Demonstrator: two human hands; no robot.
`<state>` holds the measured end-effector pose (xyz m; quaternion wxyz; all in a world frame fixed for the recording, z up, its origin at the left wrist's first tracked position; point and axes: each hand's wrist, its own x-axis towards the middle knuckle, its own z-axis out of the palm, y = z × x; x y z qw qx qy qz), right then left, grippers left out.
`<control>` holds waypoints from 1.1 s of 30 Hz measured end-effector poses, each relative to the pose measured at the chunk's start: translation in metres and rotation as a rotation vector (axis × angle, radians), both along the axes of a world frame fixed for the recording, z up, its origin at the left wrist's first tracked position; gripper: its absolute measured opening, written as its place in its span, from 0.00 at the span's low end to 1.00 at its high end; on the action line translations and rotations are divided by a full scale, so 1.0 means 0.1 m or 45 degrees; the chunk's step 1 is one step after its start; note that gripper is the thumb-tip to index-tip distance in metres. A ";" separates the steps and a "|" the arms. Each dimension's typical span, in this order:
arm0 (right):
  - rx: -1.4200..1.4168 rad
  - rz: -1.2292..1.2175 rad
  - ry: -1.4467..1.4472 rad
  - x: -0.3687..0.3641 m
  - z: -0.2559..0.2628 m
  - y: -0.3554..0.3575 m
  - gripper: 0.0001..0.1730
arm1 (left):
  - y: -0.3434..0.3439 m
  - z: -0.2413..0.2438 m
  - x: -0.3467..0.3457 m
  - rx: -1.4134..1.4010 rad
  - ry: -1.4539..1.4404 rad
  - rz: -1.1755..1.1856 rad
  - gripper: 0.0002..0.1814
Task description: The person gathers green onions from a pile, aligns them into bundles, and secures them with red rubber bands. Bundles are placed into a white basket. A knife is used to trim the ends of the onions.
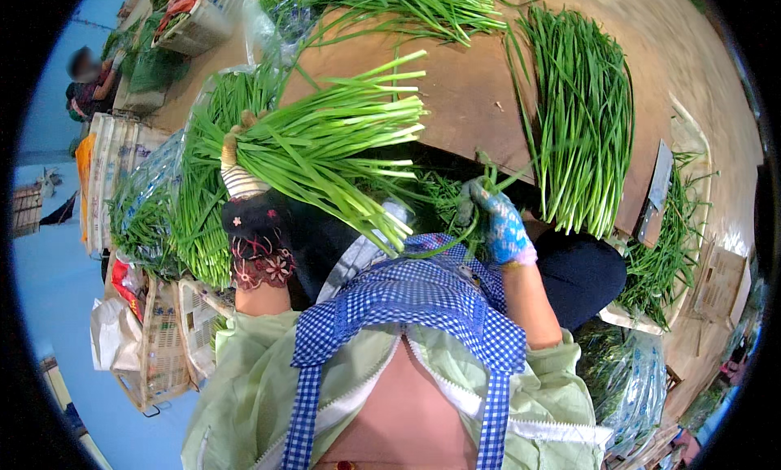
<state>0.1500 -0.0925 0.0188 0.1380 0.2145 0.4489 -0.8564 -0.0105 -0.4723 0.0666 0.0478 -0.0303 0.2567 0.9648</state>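
My left hand [238, 159], in a striped knit glove, grips a bunch of garlic chives [329, 128], its pale stalk ends fanned out to the right over my lap. A blue patterned glove covers my right hand [497, 217], whose fingers are closed on a few loose green leaves [488, 174]. On the brown board [470, 98] in front lie a pile of chives [583, 116] at the right and another [427, 6] at the far edge. A broad-bladed knife [656, 192] rests at the board's right edge.
More chives [207, 195] lie in clear plastic beside my left arm. Plastic crates [119, 177] stand at the left, with a person [91, 92] farther back. Loose trimmings [659, 256] fill a white container on the right, near a plastic bag of greens [628, 372].
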 end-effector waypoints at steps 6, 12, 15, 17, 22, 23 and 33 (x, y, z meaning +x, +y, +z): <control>0.364 0.224 0.399 0.04 0.26 -0.23 0.16 | -0.01 0.01 -0.20 -0.024 0.211 -0.086 0.13; 0.764 0.243 0.590 -0.23 0.68 -0.73 0.13 | 0.51 0.36 -0.15 -0.057 -0.271 0.052 0.14; 0.250 0.056 0.183 -0.23 0.70 -0.69 0.10 | 0.50 0.34 -0.12 -0.077 -0.259 0.005 0.18; 0.186 -0.059 0.056 -0.15 0.59 -0.66 0.11 | 0.51 0.41 -0.14 -0.117 -0.339 -0.138 0.18; 0.165 -0.426 0.074 0.02 0.25 -0.35 0.10 | 0.73 0.59 -0.13 -0.446 -0.678 0.186 0.18; -0.014 -0.521 0.055 0.05 0.25 -0.25 0.09 | 0.62 0.55 -0.17 -0.367 -0.685 0.129 0.19; -0.060 0.179 0.338 -0.29 0.42 -0.50 0.31 | 0.75 0.81 -0.16 -0.251 -0.791 0.218 0.20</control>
